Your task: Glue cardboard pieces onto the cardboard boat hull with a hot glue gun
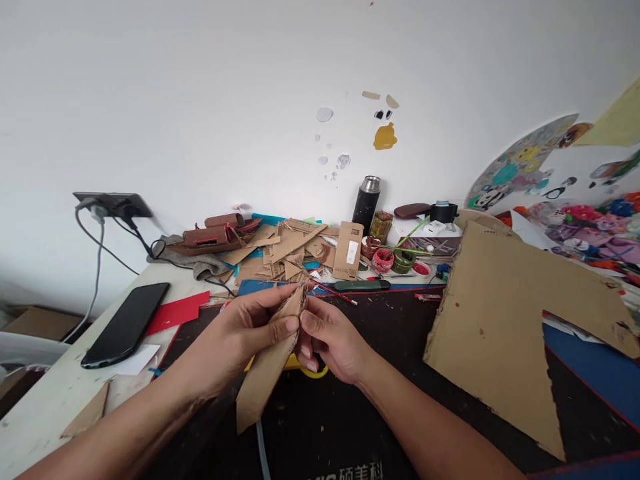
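A long strip of brown cardboard (267, 377) with a pointed top is held up slantwise over the dark mat. My left hand (253, 327) is closed on it, the thumb lying flat across its face near the upper end. At the strip's right edge my right hand (333, 333) pinches the cardboard between thumb and curled fingers. Behind both hands, partly hidden, lies a yellow-handled tool (316, 372), with a narrow grey strip (263, 450) showing below the cardboard.
A large cut cardboard sheet (493, 320) lies on the right. Cardboard scraps (295, 243), paint jars (383, 260), a green cutter (363, 285) and a black flask (367, 203) stand or lie along the wall. On the left rests a black phone (126, 325) beside red paper (175, 313).
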{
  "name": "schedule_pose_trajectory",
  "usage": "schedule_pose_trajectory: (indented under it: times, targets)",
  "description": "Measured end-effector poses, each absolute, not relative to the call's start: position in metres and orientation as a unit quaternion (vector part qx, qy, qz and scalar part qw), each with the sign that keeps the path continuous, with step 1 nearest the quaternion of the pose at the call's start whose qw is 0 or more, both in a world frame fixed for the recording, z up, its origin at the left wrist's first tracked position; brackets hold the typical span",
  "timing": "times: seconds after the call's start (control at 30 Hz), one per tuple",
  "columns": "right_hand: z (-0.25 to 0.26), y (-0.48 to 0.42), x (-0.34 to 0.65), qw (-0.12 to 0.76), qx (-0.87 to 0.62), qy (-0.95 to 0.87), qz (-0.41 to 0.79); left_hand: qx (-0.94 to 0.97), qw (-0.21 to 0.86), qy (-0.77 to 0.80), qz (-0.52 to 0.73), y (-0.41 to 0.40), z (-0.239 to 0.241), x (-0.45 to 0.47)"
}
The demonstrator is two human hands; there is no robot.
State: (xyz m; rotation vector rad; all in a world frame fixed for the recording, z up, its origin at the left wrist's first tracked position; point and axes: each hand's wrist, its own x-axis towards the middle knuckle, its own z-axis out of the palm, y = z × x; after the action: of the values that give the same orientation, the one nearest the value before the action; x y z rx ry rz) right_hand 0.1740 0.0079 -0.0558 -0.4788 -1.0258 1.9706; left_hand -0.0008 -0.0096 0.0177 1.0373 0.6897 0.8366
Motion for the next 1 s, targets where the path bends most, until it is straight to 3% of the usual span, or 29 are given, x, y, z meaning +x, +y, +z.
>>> schedule_pose_trajectory:
  times: [0.67, 1.0]
  targets:
    - [-0.0568, 0.0108, 0.1771, 0.411, -0.205, -0.425, 0.78, 0.468, 0.733, 0.318, 0.377, -0.0075, 0.0156, -0.0011]
    - [-0.0554, 0.0146, 0.1802, 0.431, -0.215, -0.458, 0.747, 0.49, 0.681, 0.373, 0.396, -0.0111, 0.0197, -0.0062]
